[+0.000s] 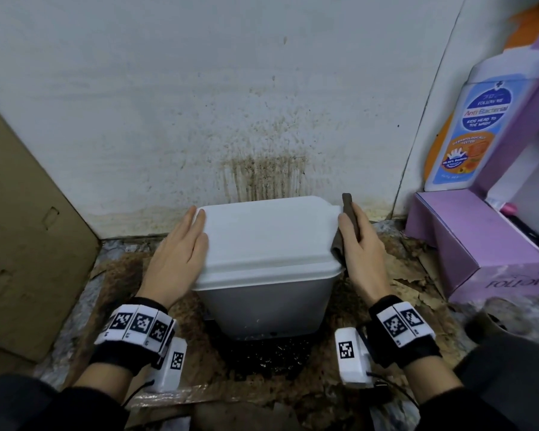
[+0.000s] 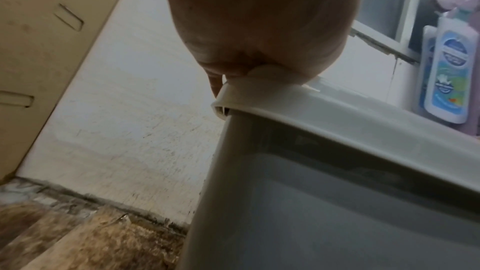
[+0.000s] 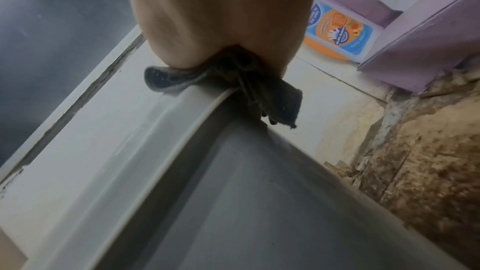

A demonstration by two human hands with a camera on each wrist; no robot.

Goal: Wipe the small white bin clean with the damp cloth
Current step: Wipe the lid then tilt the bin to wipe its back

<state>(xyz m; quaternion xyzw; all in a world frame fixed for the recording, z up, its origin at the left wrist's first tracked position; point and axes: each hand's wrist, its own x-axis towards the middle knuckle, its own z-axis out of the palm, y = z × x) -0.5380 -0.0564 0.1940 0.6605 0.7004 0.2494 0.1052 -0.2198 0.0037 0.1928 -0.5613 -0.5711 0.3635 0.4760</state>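
The small white bin (image 1: 268, 241) stands with its lid on, on a dirty floor close to a stained wall. My left hand (image 1: 187, 241) lies flat against the lid's left edge, fingers straight and pointing toward the wall. In the left wrist view the palm (image 2: 259, 28) rests on the lid rim (image 2: 311, 102). My right hand (image 1: 355, 244) holds a dark brown cloth (image 1: 348, 209) against the lid's right edge, pinched between thumb and fingers. In the right wrist view the cloth (image 3: 283, 100) is bunched under the palm and drapes over the bin's rim (image 3: 182, 130).
A flat cardboard box (image 1: 28, 244) leans at the left. A purple carton (image 1: 479, 247) and a body wash bottle (image 1: 467, 126) stand at the right. Brown splatter marks the wall (image 1: 262, 172) behind the bin. The floor (image 1: 122, 275) is covered in brown, peeling grime.
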